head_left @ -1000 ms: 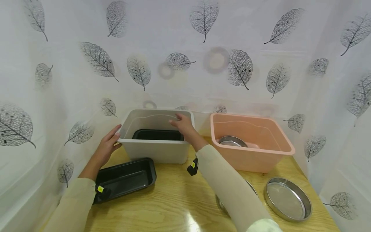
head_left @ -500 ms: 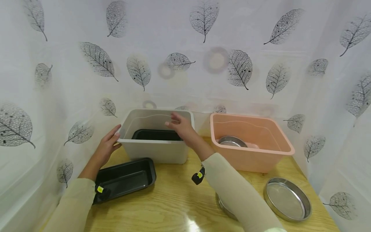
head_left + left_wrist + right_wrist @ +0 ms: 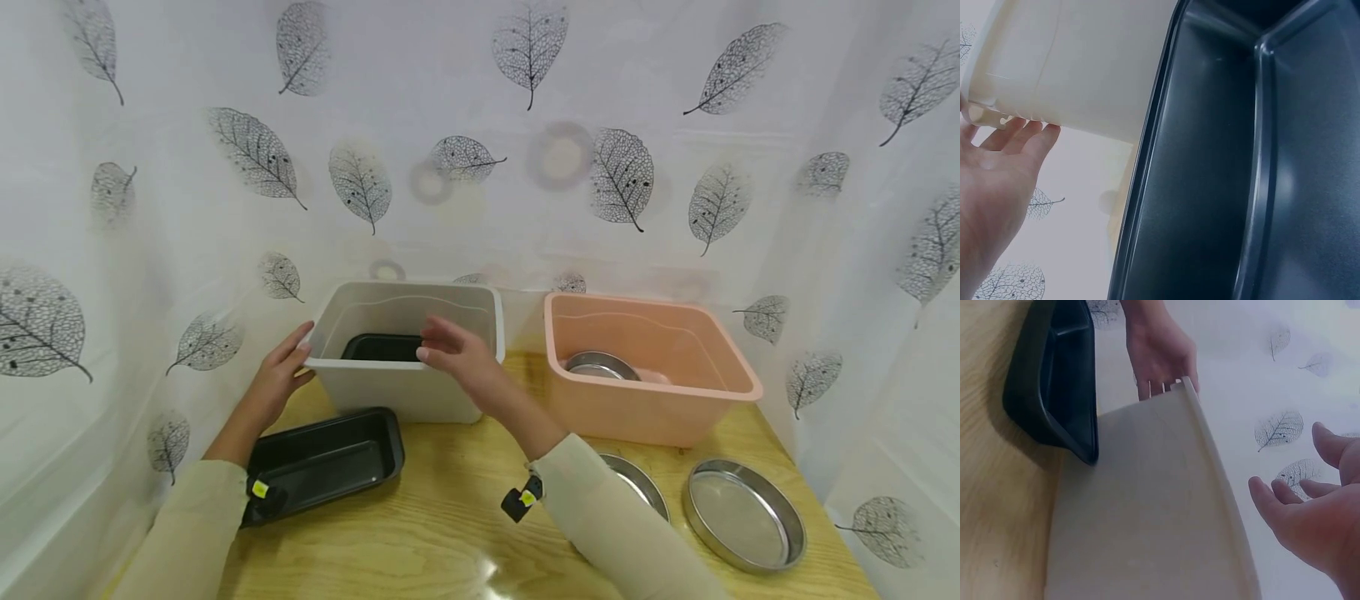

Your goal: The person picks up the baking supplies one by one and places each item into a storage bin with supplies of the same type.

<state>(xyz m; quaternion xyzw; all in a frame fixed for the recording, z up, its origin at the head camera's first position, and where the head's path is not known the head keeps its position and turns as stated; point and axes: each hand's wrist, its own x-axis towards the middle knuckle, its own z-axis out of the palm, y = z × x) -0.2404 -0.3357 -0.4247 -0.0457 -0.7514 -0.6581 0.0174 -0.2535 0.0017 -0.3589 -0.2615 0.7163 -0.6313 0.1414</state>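
A light grey plastic bin [image 3: 401, 390] stands against the back curtain, with a black loaf pan [image 3: 381, 348] lying inside it. At its left end my left hand [image 3: 272, 383] holds the rim, fingers under the lip as the left wrist view shows. My right hand [image 3: 472, 371] hovers over the bin's front rim. Its fingers are loosely bent and nothing is in them. A second black loaf pan [image 3: 330, 462] rests on the table in front of the bin, beneath my left wrist; it fills much of the left wrist view [image 3: 1210, 162].
To the right stands a pink bin [image 3: 652, 408] with a round metal pan [image 3: 600, 365] in it. One round metal pan [image 3: 742, 517] lies on the wooden table [image 3: 420, 533] at the right. Another round pan [image 3: 637, 483] is partly hidden by my right sleeve.
My right hand has drawn back from inside the grey bin, toward me and slightly left, up to the front rim. The left hand stays at the bin's left end.
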